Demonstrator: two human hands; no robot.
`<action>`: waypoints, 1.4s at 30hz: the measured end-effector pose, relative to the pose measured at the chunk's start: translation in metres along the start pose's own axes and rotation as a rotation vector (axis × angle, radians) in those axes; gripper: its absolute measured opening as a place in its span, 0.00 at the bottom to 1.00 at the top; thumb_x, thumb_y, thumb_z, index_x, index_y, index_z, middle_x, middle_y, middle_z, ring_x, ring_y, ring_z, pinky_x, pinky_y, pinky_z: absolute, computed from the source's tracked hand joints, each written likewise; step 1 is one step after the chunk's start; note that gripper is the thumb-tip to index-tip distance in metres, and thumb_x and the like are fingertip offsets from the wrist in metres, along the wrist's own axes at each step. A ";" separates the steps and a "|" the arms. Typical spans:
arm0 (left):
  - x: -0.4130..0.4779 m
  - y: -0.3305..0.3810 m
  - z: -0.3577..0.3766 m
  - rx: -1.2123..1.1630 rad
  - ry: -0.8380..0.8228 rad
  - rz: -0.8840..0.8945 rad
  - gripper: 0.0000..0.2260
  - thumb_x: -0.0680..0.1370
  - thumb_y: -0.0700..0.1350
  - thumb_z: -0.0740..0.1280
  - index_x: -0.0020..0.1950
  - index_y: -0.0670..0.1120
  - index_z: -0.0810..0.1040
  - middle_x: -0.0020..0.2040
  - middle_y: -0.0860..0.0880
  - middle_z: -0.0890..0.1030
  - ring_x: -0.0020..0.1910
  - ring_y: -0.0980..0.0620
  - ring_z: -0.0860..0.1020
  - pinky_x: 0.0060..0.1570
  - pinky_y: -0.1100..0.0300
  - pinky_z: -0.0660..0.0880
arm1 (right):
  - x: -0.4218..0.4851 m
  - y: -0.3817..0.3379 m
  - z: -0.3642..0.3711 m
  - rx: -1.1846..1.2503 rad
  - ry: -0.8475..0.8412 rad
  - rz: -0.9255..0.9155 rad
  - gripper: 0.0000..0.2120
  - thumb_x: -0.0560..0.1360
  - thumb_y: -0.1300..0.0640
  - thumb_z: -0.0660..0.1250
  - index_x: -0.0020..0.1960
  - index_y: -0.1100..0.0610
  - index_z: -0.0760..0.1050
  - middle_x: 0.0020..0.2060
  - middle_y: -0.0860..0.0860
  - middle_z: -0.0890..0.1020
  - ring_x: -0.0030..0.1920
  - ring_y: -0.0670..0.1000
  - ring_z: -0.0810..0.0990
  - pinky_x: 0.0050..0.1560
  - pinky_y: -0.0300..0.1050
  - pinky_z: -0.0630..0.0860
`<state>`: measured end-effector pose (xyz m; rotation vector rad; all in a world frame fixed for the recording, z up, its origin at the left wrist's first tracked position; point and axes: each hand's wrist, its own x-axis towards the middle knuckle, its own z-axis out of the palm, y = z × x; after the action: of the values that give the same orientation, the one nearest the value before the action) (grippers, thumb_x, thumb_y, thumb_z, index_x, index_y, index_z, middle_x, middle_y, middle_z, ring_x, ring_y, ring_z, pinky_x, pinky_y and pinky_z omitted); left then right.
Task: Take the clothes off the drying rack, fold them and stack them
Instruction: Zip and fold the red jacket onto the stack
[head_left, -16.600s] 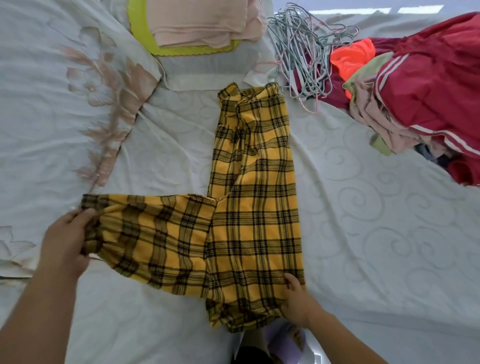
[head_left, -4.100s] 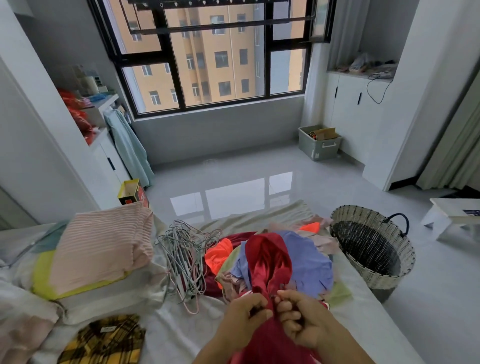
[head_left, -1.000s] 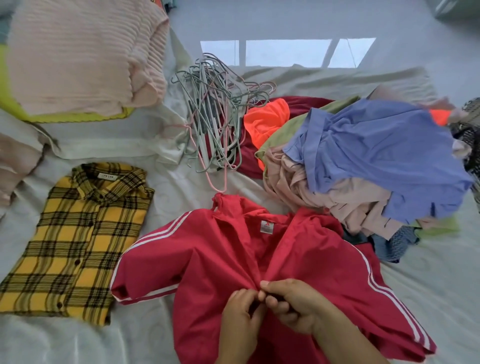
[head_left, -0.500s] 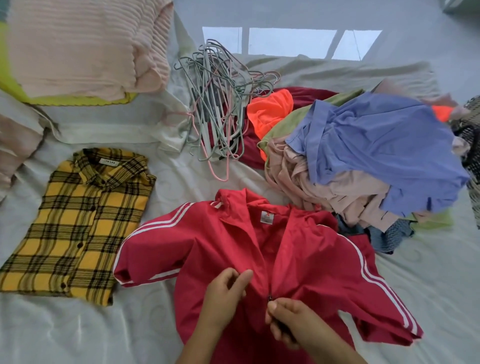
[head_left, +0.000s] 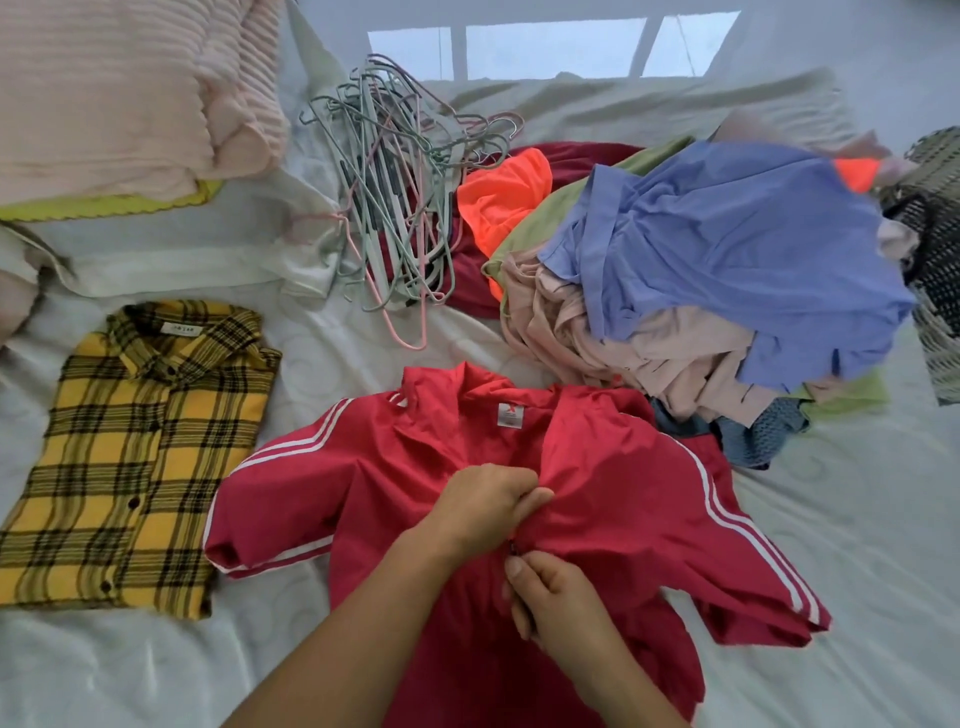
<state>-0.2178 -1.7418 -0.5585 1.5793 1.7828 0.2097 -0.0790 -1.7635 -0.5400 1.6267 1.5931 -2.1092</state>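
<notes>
In the head view, the red jacket (head_left: 623, 493), spread on the bed (head_left: 841, 530) beside the folded plaid shirt (head_left: 135, 457), is pinched at its front opening by the left hand (head_left: 483, 506) above and the right hand (head_left: 550, 597) below, and slack fabric could be caught in the fastening if it is pulled askew.

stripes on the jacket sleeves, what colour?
White, on the red jacket; clearest along the stripes in the head view.

The left grip (head_left: 483, 506) and right grip (head_left: 556, 592) were bare hands on bare forearms (head_left: 358, 629), uncovered down to the frame's lower edge, with one short, plain thumbnail showing.
</notes>
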 end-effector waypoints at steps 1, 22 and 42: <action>0.002 0.000 0.000 0.009 0.014 -0.043 0.17 0.80 0.54 0.58 0.41 0.42 0.72 0.45 0.42 0.80 0.49 0.41 0.76 0.42 0.53 0.66 | -0.001 0.001 -0.001 -0.045 0.000 0.005 0.16 0.79 0.57 0.59 0.33 0.54 0.71 0.17 0.48 0.71 0.20 0.42 0.66 0.29 0.37 0.63; -0.003 -0.026 -0.019 -0.872 -0.301 -0.176 0.05 0.70 0.43 0.73 0.40 0.44 0.79 0.37 0.49 0.79 0.39 0.55 0.75 0.44 0.58 0.71 | 0.032 0.003 -0.031 -0.143 0.099 -0.239 0.07 0.67 0.58 0.72 0.37 0.50 0.75 0.34 0.45 0.76 0.35 0.40 0.73 0.39 0.33 0.67; -0.017 -0.033 -0.003 -1.038 0.000 -0.263 0.14 0.77 0.41 0.65 0.31 0.46 0.73 0.22 0.59 0.70 0.24 0.64 0.64 0.27 0.72 0.62 | 0.033 -0.010 -0.028 0.206 -0.129 -0.053 0.14 0.79 0.62 0.59 0.34 0.56 0.67 0.22 0.45 0.66 0.24 0.41 0.62 0.26 0.31 0.61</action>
<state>-0.2465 -1.7643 -0.5677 0.5960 1.4504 0.8416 -0.0801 -1.7217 -0.5552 1.4790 1.4388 -2.4225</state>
